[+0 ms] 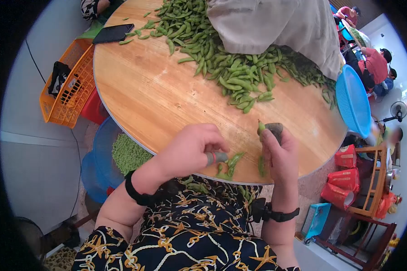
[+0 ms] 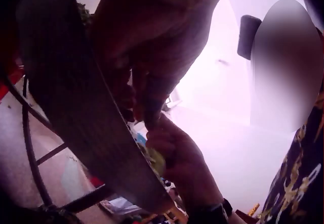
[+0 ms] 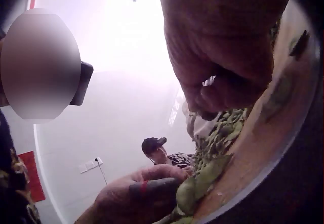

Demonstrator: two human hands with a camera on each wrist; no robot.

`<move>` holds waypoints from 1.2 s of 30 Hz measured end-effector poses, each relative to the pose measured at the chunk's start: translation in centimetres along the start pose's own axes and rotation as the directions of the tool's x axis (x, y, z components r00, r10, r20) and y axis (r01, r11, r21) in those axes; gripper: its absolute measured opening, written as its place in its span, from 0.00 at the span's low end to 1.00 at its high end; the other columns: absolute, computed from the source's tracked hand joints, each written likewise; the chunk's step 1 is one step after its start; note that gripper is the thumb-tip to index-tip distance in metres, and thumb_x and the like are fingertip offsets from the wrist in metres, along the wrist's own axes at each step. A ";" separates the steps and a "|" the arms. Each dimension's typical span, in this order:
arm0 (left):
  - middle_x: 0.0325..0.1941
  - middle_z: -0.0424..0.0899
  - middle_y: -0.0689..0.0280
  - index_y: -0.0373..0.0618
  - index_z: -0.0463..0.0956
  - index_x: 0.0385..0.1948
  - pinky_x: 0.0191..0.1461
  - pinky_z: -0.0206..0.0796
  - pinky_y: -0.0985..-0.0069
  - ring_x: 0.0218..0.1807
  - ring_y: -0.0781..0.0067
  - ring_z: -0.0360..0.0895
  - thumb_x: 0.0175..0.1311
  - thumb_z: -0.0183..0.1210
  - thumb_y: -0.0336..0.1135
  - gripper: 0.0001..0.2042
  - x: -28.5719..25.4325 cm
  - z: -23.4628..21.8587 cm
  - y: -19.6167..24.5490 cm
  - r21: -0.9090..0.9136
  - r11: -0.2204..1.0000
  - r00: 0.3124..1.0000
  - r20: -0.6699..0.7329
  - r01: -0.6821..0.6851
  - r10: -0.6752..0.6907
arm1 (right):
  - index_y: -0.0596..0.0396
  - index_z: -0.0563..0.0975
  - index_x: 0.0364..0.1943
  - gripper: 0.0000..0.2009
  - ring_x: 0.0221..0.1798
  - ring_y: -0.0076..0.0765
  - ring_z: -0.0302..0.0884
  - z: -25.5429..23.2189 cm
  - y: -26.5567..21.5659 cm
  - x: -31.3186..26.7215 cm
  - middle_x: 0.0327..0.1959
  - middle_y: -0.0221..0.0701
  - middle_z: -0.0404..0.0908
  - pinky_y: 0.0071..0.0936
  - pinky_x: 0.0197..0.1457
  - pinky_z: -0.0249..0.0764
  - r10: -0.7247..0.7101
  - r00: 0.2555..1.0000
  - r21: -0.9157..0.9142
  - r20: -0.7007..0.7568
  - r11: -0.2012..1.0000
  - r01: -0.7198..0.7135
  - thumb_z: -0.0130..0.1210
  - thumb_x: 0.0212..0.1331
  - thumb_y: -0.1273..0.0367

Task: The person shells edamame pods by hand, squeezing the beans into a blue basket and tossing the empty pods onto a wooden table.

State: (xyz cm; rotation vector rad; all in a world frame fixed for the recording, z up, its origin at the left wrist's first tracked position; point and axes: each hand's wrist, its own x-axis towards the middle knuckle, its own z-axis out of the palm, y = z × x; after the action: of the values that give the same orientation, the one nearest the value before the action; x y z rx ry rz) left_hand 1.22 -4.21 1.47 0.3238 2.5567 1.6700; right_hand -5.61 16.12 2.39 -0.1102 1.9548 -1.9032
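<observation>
My right hand [image 1: 280, 153] pinches a green pod [image 1: 261, 128] between thumb and a finger wearing a dark cover, over the near edge of the round wooden table [image 1: 158, 104]. To its left, my left hand [image 1: 192, 147] has curled fingers, its thumb in a grey cover with a red band; whether anything is between the fingertips cannot be made out. Beside that thumb lie a few pods [image 1: 233, 163] near the table's edge. A large heap of pods [image 1: 239, 77] spreads across the far side, partly under a grey cloth [image 1: 271, 27]. The left wrist view is dark.
A phone [image 1: 113, 34] lies at the table's far left. An orange crate [image 1: 68, 86] and a blue basin [image 1: 101, 149] of shelled beans [image 1: 129, 153] stand left of the table. A blue basket [image 1: 352, 101] leans at its right edge. Several people are in the background.
</observation>
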 end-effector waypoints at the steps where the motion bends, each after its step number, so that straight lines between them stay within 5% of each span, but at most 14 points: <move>1: 0.28 0.75 0.65 0.42 0.77 0.28 0.33 0.65 0.76 0.31 0.71 0.73 0.46 0.62 0.28 0.07 -0.1 0.2 0.1 0.002 1.000 1.000 0.002 0.000 0.000 | 0.56 0.75 0.30 0.06 0.18 0.10 0.58 0.1 0.2 0.1 0.18 0.16 0.68 0.12 0.19 0.54 0.000 1.000 0.003 -0.001 1.000 0.000 0.54 0.55 0.68; 3: 0.28 0.74 0.62 0.41 0.76 0.27 0.34 0.66 0.72 0.32 0.63 0.74 0.44 0.61 0.26 0.06 -0.1 0.9 0.7 0.250 0.968 0.998 0.062 -0.036 0.021 | 0.58 0.75 0.30 0.06 0.20 0.10 0.60 0.3 0.6 0.0 0.20 0.17 0.70 0.12 0.22 0.57 -0.010 1.000 -0.159 -0.006 0.987 0.009 0.55 0.55 0.69; 10: 0.28 0.73 0.60 0.41 0.75 0.26 0.37 0.66 0.71 0.33 0.60 0.73 0.43 0.59 0.24 0.07 0.3 1.8 0.9 0.343 0.932 0.982 0.181 -0.119 0.059 | 0.59 0.75 0.30 0.07 0.26 0.12 0.64 0.6 0.6 -0.2 0.22 0.19 0.72 0.13 0.29 0.62 -0.080 0.997 -0.257 0.022 0.963 0.083 0.55 0.55 0.69; 13: 0.28 0.74 0.62 0.41 0.72 0.29 0.35 0.65 0.75 0.33 0.67 0.72 0.47 0.58 0.24 0.07 0.7 1.0 0.7 0.106 0.994 0.992 0.129 -0.026 0.012 | 0.60 0.75 0.30 0.07 0.26 0.13 0.64 0.7 0.3 -0.1 0.22 0.20 0.73 0.15 0.29 0.64 -0.068 0.997 -0.203 0.032 0.977 0.074 0.56 0.54 0.69; 14: 0.29 0.74 0.64 0.42 0.71 0.31 0.34 0.64 0.78 0.32 0.72 0.72 0.49 0.57 0.25 0.07 0.8 0.9 0.2 -0.284 0.949 0.990 0.081 0.136 -0.117 | 0.60 0.75 0.30 0.07 0.27 0.13 0.65 0.7 -0.1 -0.3 0.23 0.20 0.73 0.15 0.30 0.64 -0.001 0.999 -0.174 0.038 0.985 0.008 0.55 0.54 0.69; 15: 0.30 0.74 0.65 0.42 0.70 0.33 0.33 0.64 0.81 0.31 0.76 0.71 0.51 0.56 0.25 0.07 1.1 0.7 0.0 -0.632 0.734 0.965 0.097 0.249 -0.243 | 0.60 0.75 0.30 0.07 0.27 0.13 0.66 0.5 -0.4 -0.4 0.23 0.21 0.73 0.16 0.31 0.65 0.061 0.997 -0.149 0.037 0.987 -0.055 0.55 0.54 0.69; 16: 0.31 0.75 0.66 0.43 0.69 0.34 0.31 0.63 0.86 0.31 0.81 0.71 0.55 0.55 0.27 0.07 1.3 0.7 0.1 -0.759 0.615 0.971 0.098 0.214 -0.216 | 0.61 0.75 0.31 0.07 0.27 0.14 0.66 0.8 0.4 -0.3 0.23 0.22 0.73 0.17 0.31 0.66 -0.083 0.996 -0.121 0.023 0.989 0.086 0.55 0.54 0.70; 19: 0.30 0.75 0.65 0.41 0.69 0.38 0.31 0.64 0.87 0.29 0.80 0.71 0.55 0.55 0.29 0.10 2.0 1.4 0.4 -0.901 0.420 0.971 0.000 0.103 -0.237 | 0.61 0.76 0.30 0.07 0.26 0.16 0.68 1.4 0.3 -0.3 0.22 0.25 0.75 0.19 0.30 0.67 -0.205 0.976 -0.154 0.071 0.965 0.214 0.56 0.53 0.70; 21: 0.31 0.76 0.65 0.39 0.70 0.43 0.31 0.64 0.87 0.29 0.80 0.72 0.56 0.56 0.30 0.13 2.1 1.7 0.4 -0.894 0.443 0.975 -0.043 0.059 -0.216 | 0.60 0.76 0.31 0.07 0.25 0.18 0.69 1.2 -0.7 -0.6 0.21 0.27 0.75 0.19 0.29 0.67 -0.223 0.971 -0.271 0.080 0.933 0.237 0.56 0.53 0.70; 24: 0.31 0.77 0.66 0.38 0.73 0.41 0.27 0.62 0.88 0.27 0.81 0.71 0.56 0.56 0.30 0.12 2.6 1.9 0.6 -0.962 0.254 0.966 0.033 0.100 -0.256 | 0.60 0.76 0.31 0.07 0.22 0.22 0.70 2.2 -0.7 0.2 0.20 0.31 0.76 0.21 0.28 0.67 -0.282 0.956 -0.334 0.080 0.896 0.292 0.56 0.52 0.70; 27: 0.28 0.77 0.69 0.38 0.74 0.38 0.27 0.61 0.88 0.25 0.83 0.70 0.56 0.57 0.31 0.10 2.9 2.8 -0.6 -0.896 0.436 0.944 -0.071 0.082 -0.323 | 0.59 0.76 0.30 0.08 0.21 0.26 0.71 2.1 -0.7 0.3 0.20 0.34 0.76 0.23 0.27 0.68 -0.333 0.940 -0.410 0.070 0.850 0.332 0.57 0.52 0.68; 31: 0.25 0.76 0.72 0.40 0.74 0.34 0.25 0.60 0.88 0.23 0.85 0.69 0.57 0.57 0.32 0.07 3.4 2.7 -0.4 -0.895 0.446 0.917 -0.161 0.020 -0.365 | 0.58 0.74 0.31 0.10 0.23 0.23 0.70 2.5 -0.7 0.5 0.21 0.32 0.75 0.22 0.27 0.67 -0.159 0.970 -0.373 0.186 0.902 0.219 0.51 0.58 0.65; 33: 0.23 0.75 0.73 0.42 0.73 0.32 0.26 0.59 0.89 0.23 0.87 0.68 0.58 0.56 0.32 0.05 3.6 2.6 -0.1 -0.850 0.526 0.902 -0.216 0.014 -0.373 | 0.56 0.72 0.29 0.11 0.22 0.15 0.62 2.4 -0.9 0.3 0.18 0.20 0.67 0.14 0.25 0.60 0.048 0.950 -0.073 0.309 0.997 -0.026 0.44 0.62 0.64; 36: 0.23 0.74 0.74 0.44 0.71 0.30 0.28 0.58 0.89 0.24 0.88 0.67 0.60 0.54 0.33 0.04 3.6 2.8 0.1 -0.784 0.621 0.887 -0.303 -0.024 -0.349 | 0.54 0.70 0.27 0.12 0.21 0.15 0.58 2.3 -2.3 0.0 0.17 0.19 0.65 0.14 0.25 0.57 0.221 0.894 0.000 0.391 0.971 -0.240 0.40 0.64 0.64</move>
State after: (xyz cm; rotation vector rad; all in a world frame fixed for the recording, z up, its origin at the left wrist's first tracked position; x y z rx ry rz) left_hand -1.74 -0.90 0.66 -0.3888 1.6710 2.7639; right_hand -5.38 13.78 4.70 -0.2144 1.5784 -1.6269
